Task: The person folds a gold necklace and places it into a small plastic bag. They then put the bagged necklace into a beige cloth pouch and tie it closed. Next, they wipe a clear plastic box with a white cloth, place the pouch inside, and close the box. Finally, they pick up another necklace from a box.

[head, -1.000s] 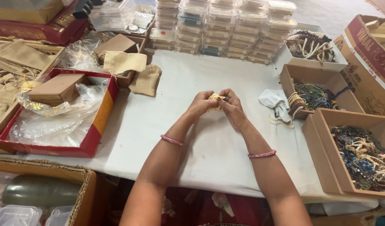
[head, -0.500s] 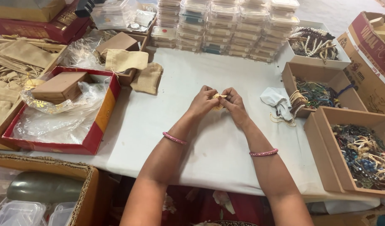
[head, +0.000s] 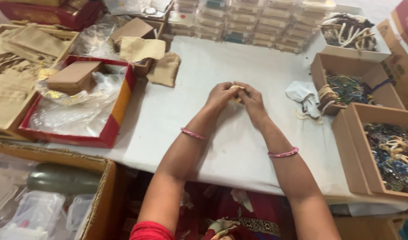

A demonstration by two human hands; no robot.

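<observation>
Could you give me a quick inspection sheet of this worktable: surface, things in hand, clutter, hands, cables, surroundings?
Surface: white-covered table, bare in the middle.
Job's things: small pale item pinched between both hands, too small to identify.
Clutter: tan cloth pouches; white cloth.
Hands: left hand and right hand meet over the table, fingers closed on the item.
Cables: nothing seen.
Surroundings: red tray with plastic wrap; stacked clear boxes; cardboard boxes of beaded strings.
</observation>
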